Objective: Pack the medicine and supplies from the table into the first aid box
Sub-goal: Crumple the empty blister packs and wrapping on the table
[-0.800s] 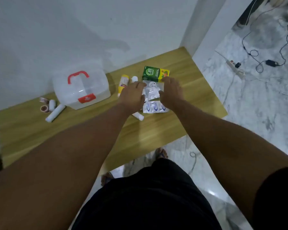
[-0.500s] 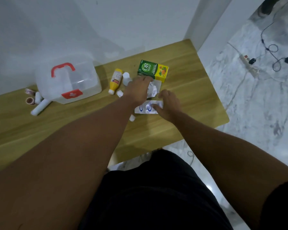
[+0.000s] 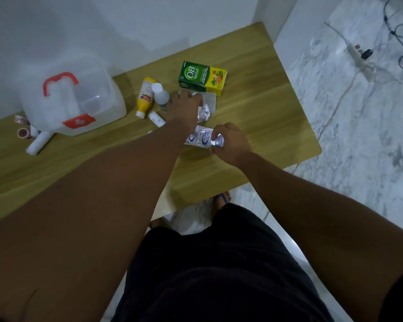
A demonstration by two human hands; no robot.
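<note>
Head view: blister strip [image 3: 201, 138] half hidden beneath left hand [image 3: 184, 108], right hand [image 3: 230, 142].

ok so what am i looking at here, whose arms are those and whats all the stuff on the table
There is no machine here: a camera worn on a person's head looks down at their own bare arms. On the wooden table sit a clear first aid box with a red handle, a yellow bottle, a white bottle, a green box, and rolls at the far left. The left hand rests on silver foil packs. The right hand pinches a blue-printed blister strip.
</note>
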